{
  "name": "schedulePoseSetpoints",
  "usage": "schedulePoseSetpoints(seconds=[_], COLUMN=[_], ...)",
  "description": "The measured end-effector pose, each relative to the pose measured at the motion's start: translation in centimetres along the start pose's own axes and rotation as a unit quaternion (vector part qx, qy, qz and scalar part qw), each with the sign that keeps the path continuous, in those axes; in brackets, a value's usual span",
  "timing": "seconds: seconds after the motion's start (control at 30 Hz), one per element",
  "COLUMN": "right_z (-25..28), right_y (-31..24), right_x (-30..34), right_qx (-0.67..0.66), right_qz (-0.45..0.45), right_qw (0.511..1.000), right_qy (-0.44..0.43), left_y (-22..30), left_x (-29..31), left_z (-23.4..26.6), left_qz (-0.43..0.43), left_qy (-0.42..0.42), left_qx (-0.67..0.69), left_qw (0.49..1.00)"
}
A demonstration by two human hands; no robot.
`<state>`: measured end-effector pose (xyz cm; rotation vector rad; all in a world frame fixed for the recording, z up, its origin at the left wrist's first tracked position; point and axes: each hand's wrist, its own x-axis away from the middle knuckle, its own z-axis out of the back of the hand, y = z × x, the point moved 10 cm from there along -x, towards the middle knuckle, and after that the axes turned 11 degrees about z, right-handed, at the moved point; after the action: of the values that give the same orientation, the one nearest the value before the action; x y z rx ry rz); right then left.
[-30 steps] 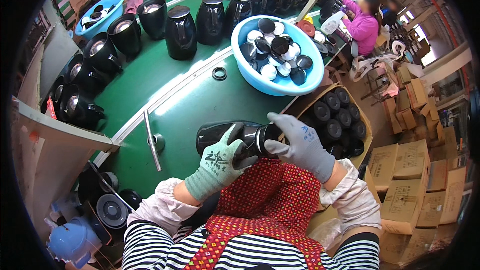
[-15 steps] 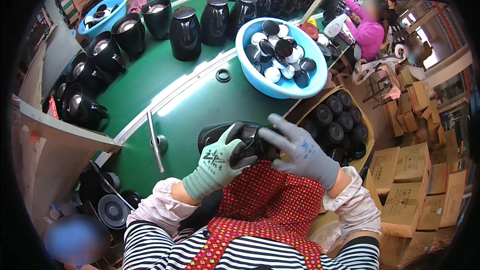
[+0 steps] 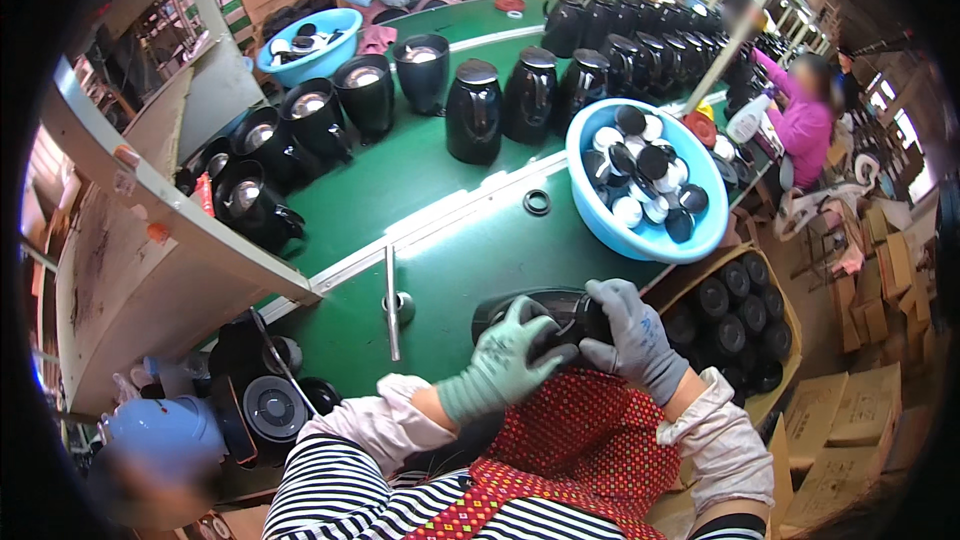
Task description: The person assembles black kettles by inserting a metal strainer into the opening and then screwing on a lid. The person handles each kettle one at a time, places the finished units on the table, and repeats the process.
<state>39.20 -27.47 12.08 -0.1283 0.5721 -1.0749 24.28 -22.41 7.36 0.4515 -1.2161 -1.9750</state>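
Observation:
A glossy black jug point(image 3: 490, 312) lies on its side at the near edge of the green table, in front of my red patterned apron. My left hand point(image 3: 512, 358), in a green-grey work glove, is closed around the jug's middle. At its right end, my right hand point(image 3: 634, 338) in a grey glove has its fingers curled over the dark rounded end. Whether that end is the lid or the base is hidden by the gloves. A small black ring point(image 3: 537, 202) lies on the table beyond the jug.
A blue basin point(image 3: 578, 165) of black and white lids stands beyond my right hand. Black jugs point(image 3: 474, 115) line the green conveyor point(image 3: 400, 185). A metal rod point(image 3: 392, 300) stands left of my hands. A carton point(image 3: 790, 360) of black parts sits right. Co-workers are nearby.
The whole view has shifted, so the scene sits further right and lower. My right hand's fingers were spread and raised beside the jug's end; now they are curled over it. My left hand keeps its hold.

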Motion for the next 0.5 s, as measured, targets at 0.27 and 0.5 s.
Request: schedulePoseSetpoints(seconds=[0.27, 0.5], right_z=[-2.0, -0.8], right_y=[2.2, -0.7], right_x=[-2.9, -1.6], right_qx=[0.059, 0.035], right_qz=[-0.256, -0.040], right_qw=[0.962, 0.986], right_qy=[-0.070, 0.156], left_y=[0.4, -7.0], left_x=[2.4, -2.9], left_z=[-2.5, 10.6], left_qz=[-0.037, -0.021], left_qy=[0.119, 0.269], left_qx=[0.042, 0.085], left_qw=[0.991, 0.959])
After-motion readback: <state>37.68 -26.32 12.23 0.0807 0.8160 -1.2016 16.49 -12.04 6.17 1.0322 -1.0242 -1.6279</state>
